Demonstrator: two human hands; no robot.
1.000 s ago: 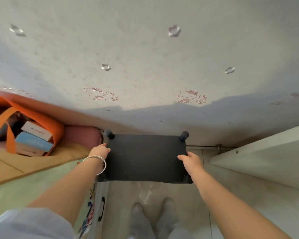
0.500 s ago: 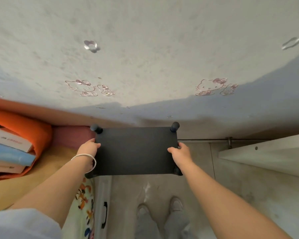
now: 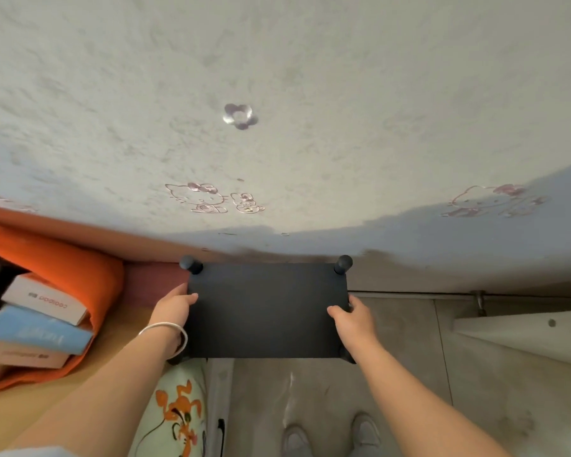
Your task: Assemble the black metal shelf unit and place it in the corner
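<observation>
The black metal shelf unit (image 3: 267, 308) stands at the wall's foot, six o'clock of centre. Left hand (image 3: 173, 306) and right hand (image 3: 355, 316) grip its side edges, fingers curled round them.

Grey textured wall (image 3: 277, 77) (cartoon cat stickers (image 3: 197, 197)), pale tiled floor (image 3: 409, 374), orange bag (image 3: 63, 258)

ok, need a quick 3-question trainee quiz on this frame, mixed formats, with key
1. True or false: both hands grip the black shelf unit.
2. Which wrist wears the silver bangle? A) left B) right C) neither
3. Fill in: the boxes lie inside an ____ bag.

Key:
1. True: the left hand and right hand hold its short edges.
2. A
3. orange
</observation>
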